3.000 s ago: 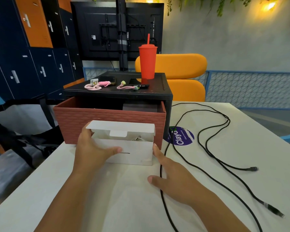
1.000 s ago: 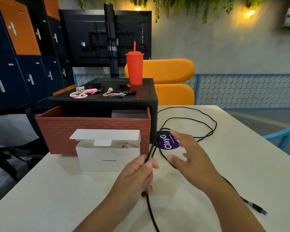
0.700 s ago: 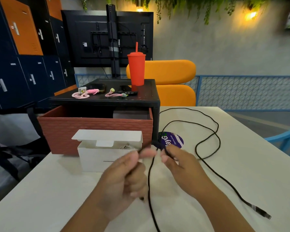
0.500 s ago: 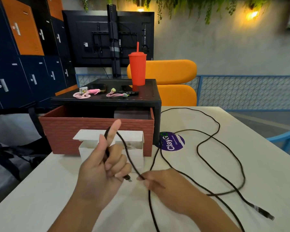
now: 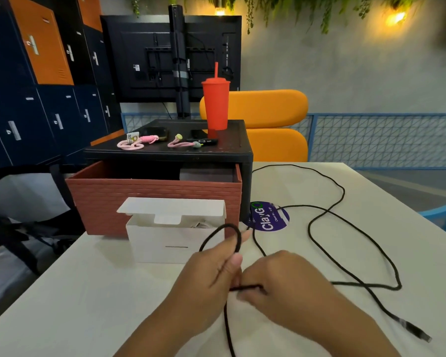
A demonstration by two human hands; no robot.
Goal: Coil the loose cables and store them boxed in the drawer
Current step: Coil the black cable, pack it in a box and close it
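- The brick-patterned drawer (image 5: 152, 194) stands pulled out of its black stand (image 5: 170, 153) at the left of the white table (image 5: 88, 292). It looks deep enough to take a boxed coil.
- The white cardboard box (image 5: 152, 240) sits just in front of the drawer with its lid flap up. It is probably light enough to slide if knocked, so it may need steadying while it is filled.
- The left hand (image 5: 206, 279) pinches the black cable (image 5: 246, 287) between thumb and curled fingers, and a small loop arches up above the grip in front of the box.
- The cable looks thin, soft and light, with a slightly rough jacket. It should bend easily but spring open if released, so each turn is best trapped under the thumb.
- The right hand (image 5: 291, 279) has its fingers curled, pinching the same cable just beside the left hand. A short straight run shows between them.
- Most of the cable lies loose on the table to the right, crossing itself near a purple sticker (image 5: 268, 219). Letting it run through the fingers seems safer than tugging, since the crossings could snag.
- The plug (image 5: 417, 332) lies near the right edge, well apart from both hands. It is the one stiff part and is best tucked in last.
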